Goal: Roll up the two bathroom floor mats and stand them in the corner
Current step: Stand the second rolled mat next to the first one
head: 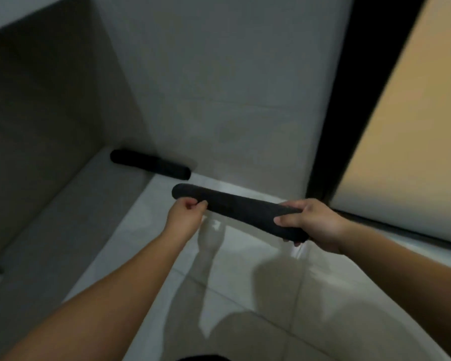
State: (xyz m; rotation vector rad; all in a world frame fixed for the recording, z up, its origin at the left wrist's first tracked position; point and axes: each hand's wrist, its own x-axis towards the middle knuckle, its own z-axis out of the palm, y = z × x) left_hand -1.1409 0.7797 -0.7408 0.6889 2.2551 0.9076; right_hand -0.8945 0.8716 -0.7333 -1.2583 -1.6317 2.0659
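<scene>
A dark rolled mat [240,207] is held level above the tiled floor, in the middle of the head view. My right hand [310,220] is wrapped around its near right end. My left hand [186,212] pinches the roll near its far left end. A second dark rolled mat [150,164] lies on its side against the base of the white wall, close to the corner where that wall meets the grey wall.
A grey wall [37,126] closes the left side and a white tiled wall [232,87] stands ahead. A dark door frame [349,100] and an orange frosted panel [414,126] are at the right. Glossy white floor tiles [258,295] lie below my arms.
</scene>
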